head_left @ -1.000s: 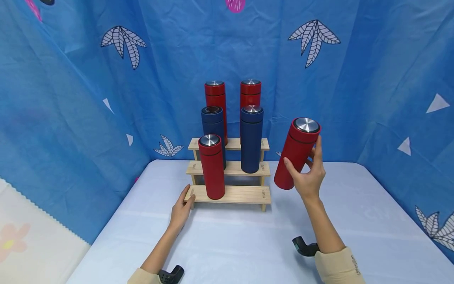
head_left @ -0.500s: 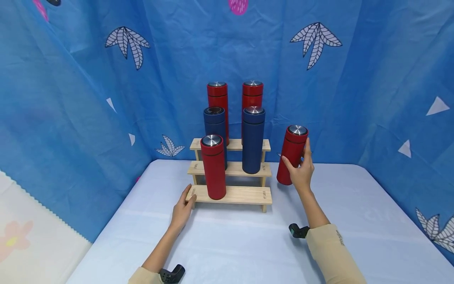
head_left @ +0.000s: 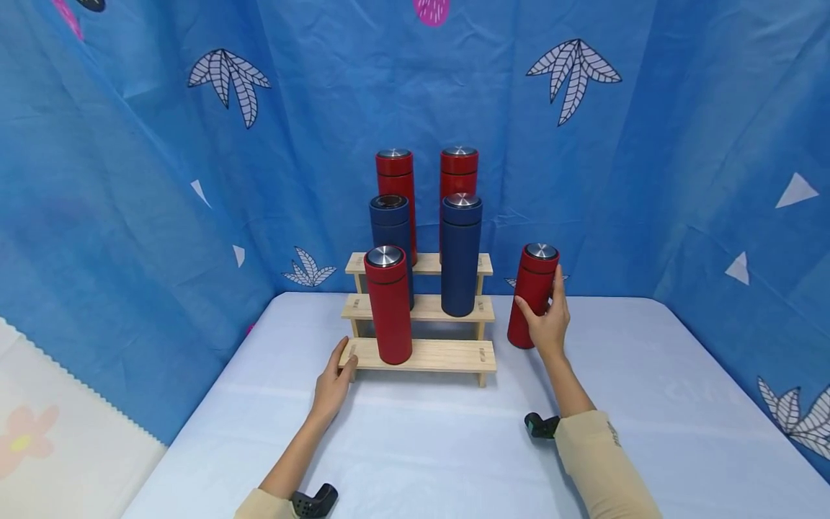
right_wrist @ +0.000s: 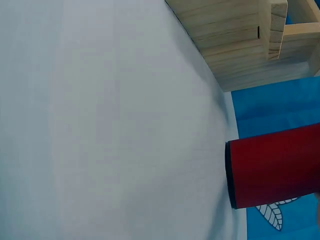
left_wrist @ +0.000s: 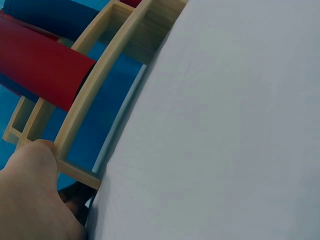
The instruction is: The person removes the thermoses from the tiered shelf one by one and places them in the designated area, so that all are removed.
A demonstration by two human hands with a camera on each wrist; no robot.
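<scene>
My right hand [head_left: 550,324] grips a red thermos flask [head_left: 533,295] with a silver lid, to the right of a three-tier wooden stand [head_left: 447,355]. The flask leans slightly right; its dark base rim [right_wrist: 230,175] is close to the tabletop in the right wrist view, and I cannot tell whether they touch. At the stand's left end, my left hand [head_left: 332,386] holds the lowest step, thumb [left_wrist: 37,150] against its end. Another red flask [head_left: 390,313] stands on that step, left of its middle. On the middle step are two blue flasks, the right one [head_left: 461,259] in fuller view.
Two more red flasks, one at the back left [head_left: 395,169] and one at the back right [head_left: 459,169], stand on the top step, partly hidden. A white-covered table [head_left: 441,447] carries the stand. Blue patterned cloth [head_left: 415,86] hangs behind and at both sides.
The red flask in my right hand has moved left and down toward the table, and stands more upright. My left hand stays on the stand, which has not moved.
</scene>
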